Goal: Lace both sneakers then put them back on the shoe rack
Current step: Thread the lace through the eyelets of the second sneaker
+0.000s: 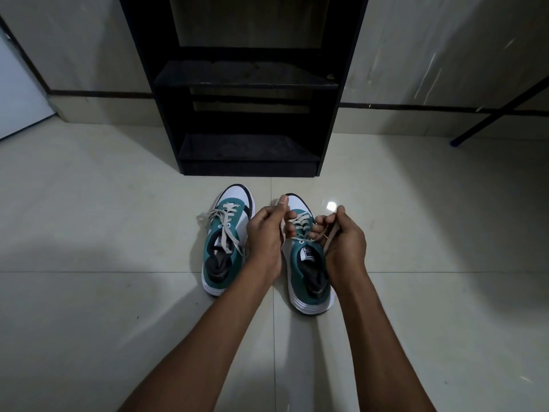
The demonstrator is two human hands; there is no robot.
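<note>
Two teal-and-white sneakers stand side by side on the tiled floor, toes pointing at the rack. The left sneaker [221, 263] has its beige lace threaded, with loose ends lying across its opening. Over the right sneaker [309, 281] my left hand [267, 236] pinches one end of the beige lace [301, 219], and my right hand [344, 239] pinches the other end. Both hands hover just above the shoe's tongue and hide part of its eyelets. The black shoe rack [246, 75] stands straight ahead with bare shelves.
The rack stands against a pale tiled wall with a dark skirting stripe. A white door [17, 93] shows at the far left. A dark slanted metal leg [499, 114] reaches the floor at the right. Pale floor tiles surround the shoes.
</note>
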